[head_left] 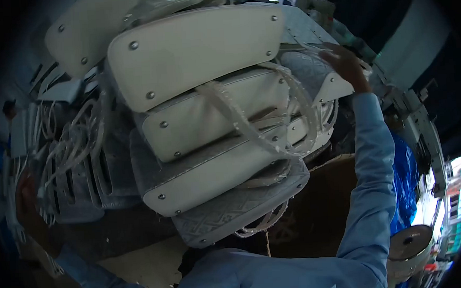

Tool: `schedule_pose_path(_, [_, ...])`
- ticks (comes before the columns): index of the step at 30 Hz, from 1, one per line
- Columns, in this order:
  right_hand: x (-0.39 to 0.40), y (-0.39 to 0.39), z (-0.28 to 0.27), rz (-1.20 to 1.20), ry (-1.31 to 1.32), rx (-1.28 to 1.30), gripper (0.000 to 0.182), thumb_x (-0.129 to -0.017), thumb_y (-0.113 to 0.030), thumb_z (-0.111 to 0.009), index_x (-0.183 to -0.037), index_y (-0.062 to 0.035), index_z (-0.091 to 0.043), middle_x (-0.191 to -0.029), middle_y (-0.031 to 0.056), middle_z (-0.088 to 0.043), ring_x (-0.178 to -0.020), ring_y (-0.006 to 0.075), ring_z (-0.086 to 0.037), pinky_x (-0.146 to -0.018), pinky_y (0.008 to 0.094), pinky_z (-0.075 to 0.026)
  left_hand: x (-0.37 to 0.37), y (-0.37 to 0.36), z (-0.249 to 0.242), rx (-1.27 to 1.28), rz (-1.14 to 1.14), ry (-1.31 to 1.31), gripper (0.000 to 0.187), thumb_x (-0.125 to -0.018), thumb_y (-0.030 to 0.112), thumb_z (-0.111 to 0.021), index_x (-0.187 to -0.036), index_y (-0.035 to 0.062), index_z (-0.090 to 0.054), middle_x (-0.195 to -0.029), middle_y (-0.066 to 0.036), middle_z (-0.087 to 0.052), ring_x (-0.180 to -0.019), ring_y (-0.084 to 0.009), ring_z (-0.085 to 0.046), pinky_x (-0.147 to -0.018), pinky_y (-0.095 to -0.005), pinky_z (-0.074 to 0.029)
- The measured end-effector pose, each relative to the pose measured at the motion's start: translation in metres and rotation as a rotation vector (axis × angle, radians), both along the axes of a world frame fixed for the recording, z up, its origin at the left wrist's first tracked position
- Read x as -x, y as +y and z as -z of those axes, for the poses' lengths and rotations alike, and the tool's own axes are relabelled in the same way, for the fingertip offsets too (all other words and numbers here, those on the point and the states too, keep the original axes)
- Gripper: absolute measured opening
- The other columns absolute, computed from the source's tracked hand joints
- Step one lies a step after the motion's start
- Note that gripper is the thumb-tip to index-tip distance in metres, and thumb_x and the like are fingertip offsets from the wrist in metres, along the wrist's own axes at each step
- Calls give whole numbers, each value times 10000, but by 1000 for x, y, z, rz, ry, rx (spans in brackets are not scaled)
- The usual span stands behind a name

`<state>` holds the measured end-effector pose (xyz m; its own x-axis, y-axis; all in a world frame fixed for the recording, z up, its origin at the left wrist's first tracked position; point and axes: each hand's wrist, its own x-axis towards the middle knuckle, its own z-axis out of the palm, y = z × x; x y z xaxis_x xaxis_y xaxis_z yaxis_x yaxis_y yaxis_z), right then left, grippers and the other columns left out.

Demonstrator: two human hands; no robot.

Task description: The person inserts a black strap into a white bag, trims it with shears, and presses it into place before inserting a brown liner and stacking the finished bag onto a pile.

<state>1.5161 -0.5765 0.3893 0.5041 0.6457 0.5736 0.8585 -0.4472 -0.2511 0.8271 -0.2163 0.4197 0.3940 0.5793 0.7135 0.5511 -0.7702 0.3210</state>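
Cream and grey handbags lie stacked on their sides in the middle, the top one showing its pale base (pixel 198 53) with metal feet. Plastic-wrapped handles (pixel 245 124) loop down over the lower bags. My right hand (pixel 346 67) is at the upper right beside a grey patterned bag (pixel 302 68), fingers stretched out and apart, close to a thin clear strip. At the far left, my left hand (pixel 28 201) is beside the white handles of a row of upright grey bags (pixel 78 193); its fingers are too dark to make out.
An open cardboard box (pixel 319 212) is below the stack on the right. Beyond my right sleeve are a blue plastic bag (pixel 404 181) and a round spool (pixel 410 244). Clear plastic (pixel 169 2) lies over the top of the stack.
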Motion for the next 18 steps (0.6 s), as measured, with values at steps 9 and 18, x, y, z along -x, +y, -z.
schedule_pose_path(9, [-112,-85,37,47,-501,-380,344,-978,-182,-387,-1208,23,-540,-1214,140,-565,-1090,247,-559,-944,353,-450,65,-71,31,228,-370,-250,337,-938,307,-517,-1066,24,-649,-1005,-106,-665,-942,-185,-616,-847,-309,-462])
schedule_pose_path(18, [-34,-144,146,365,708,-1491,438,-895,-494,-513,-940,-66,-595,-791,36,-605,-672,150,-534,-608,318,-430,36,-44,126,405,-412,-407,275,-940,245,-487,-986,22,-639,-910,-106,-640,-806,-192,-597,-726,-317,-489])
